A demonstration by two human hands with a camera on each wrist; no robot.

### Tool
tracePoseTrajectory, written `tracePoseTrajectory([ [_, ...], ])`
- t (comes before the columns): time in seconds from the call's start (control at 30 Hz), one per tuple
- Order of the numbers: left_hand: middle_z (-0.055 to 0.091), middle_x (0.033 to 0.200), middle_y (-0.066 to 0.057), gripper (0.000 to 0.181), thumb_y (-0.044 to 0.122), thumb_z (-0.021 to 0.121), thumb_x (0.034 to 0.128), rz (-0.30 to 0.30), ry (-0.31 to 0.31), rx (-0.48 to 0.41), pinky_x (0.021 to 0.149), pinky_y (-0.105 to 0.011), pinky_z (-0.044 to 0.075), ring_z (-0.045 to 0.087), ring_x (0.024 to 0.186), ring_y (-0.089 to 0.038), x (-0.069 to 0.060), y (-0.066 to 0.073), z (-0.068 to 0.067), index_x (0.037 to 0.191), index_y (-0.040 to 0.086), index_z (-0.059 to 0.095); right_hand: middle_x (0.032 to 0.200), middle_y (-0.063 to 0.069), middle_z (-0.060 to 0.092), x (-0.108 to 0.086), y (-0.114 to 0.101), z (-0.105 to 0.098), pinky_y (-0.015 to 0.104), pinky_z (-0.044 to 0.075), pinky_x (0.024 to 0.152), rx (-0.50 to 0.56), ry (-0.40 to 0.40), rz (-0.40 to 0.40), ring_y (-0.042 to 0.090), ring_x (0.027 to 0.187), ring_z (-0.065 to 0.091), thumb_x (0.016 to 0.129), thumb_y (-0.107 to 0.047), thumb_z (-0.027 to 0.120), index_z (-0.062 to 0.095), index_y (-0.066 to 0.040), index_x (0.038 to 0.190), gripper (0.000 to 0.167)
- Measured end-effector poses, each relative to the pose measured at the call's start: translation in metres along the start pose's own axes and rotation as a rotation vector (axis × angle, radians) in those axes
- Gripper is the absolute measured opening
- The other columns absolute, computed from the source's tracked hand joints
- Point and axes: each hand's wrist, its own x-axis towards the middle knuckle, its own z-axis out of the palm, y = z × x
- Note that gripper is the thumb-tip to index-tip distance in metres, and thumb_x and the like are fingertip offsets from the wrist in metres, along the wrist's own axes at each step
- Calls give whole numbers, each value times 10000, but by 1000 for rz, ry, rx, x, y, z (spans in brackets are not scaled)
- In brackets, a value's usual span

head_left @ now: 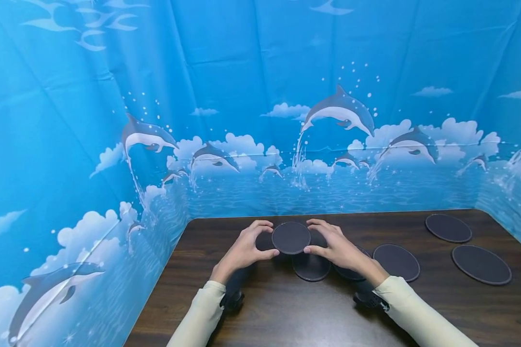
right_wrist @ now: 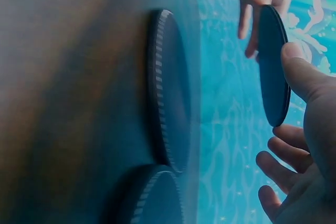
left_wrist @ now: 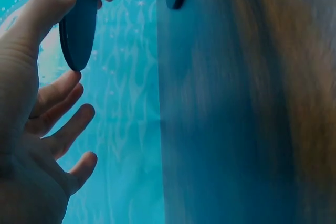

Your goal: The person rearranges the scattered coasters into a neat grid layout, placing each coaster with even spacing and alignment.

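Observation:
A round black disc (head_left: pixel 291 237) is held up between both hands, above the wooden table. On its left edge the left hand (head_left: pixel 248 246) grips with thumb and fingertips; the right hand (head_left: pixel 336 246) does the same on the right edge. In the left wrist view the disc (left_wrist: pixel 80 24) appears nearly edge-on, the left hand (left_wrist: pixel 39 114) touching it with thumb and index fingertip, other fingers spread. The right wrist view shows the disc (right_wrist: pixel 273 66) between the thumb and a fingertip of the right hand (right_wrist: pixel 310 145). Below it lies another black disc (head_left: pixel 311 270).
More black discs lie to the right on the table (head_left: pixel 286 313): one partly under the right forearm (head_left: pixel 349 273), one beside it (head_left: pixel 396 262), and two farther right (head_left: pixel 448 228), (head_left: pixel 481 264). A blue dolphin-print curtain (head_left: pixel 243 72) stands behind and at both sides.

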Motion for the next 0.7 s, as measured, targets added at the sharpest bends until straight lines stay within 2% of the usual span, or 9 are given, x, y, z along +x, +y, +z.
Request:
tracePoseTrajectory([
  [0.17,483,1438,50,590,483,852,816,29,0,-1,1076,-557,381,447,1329,-225,-11,10,1,1268,157,657,1503,85,468,-16,-4,4,681,323,1027,23,6,2,405,1354,395,914,-453,754,580,-72,1417,655],
  [0.3,486,1443,57,588,536,830,815,39,-38,14,1084,-602,340,444,1334,-227,-20,17,3,1246,173,660,1499,47,474,-29,-7,4,691,354,999,54,18,33,386,1336,429,877,-492,782,611,-111,1378,652],
  [0.5,484,1442,64,570,557,834,800,50,-80,22,1100,-594,303,442,1332,-226,-32,26,5,1196,182,670,1467,-2,502,-45,-14,6,678,366,989,42,41,31,357,1308,472,832,-550,800,656,-140,1290,632],
  [0.6,487,1442,38,571,566,833,795,63,-112,30,1102,-596,294,454,1326,-218,-37,31,10,1176,172,674,1446,-9,520,-56,-16,6,660,366,983,17,43,26,339,1281,494,809,-573,808,674,-152,1240,617],
  [0.7,488,1441,22,564,596,807,806,91,-159,51,1100,-596,298,467,1322,-187,-39,36,20,1159,180,667,1430,23,538,-69,-16,3,633,310,1002,-9,57,8,331,1295,481,781,-569,831,682,-163,1186,592],
])
